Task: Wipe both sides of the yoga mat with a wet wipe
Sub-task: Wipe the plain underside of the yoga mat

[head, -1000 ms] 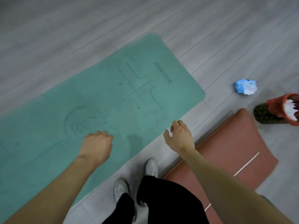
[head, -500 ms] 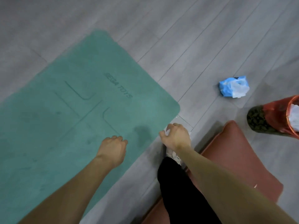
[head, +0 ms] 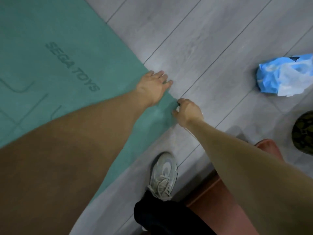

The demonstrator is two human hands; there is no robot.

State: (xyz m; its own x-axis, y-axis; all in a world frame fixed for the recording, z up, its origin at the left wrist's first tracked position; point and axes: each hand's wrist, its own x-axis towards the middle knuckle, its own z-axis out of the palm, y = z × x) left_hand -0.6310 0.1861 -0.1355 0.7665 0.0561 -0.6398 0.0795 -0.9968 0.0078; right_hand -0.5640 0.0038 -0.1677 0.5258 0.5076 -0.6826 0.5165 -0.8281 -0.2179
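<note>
**Both hands at the mat's corner**

We press our left hand [head: 153,88] flat, fingers spread, on the teal rubber yoga mat [head: 55,53] lying on the grey plank floor [head: 194,39] — fingertips reaching its edge. Our right hand [head: 187,111] curls closed at the mat's corner, a scrap of white wet wipe [head: 177,108] showing beneath its fingers. A crumpled blue wipe packet [head: 284,77] lies well beyond them.

Both arms stretched forward and down. Left hand [head: 153,86] flat, fingers spread — right hand [head: 187,111] curled, fingers pinched closed.
</note>
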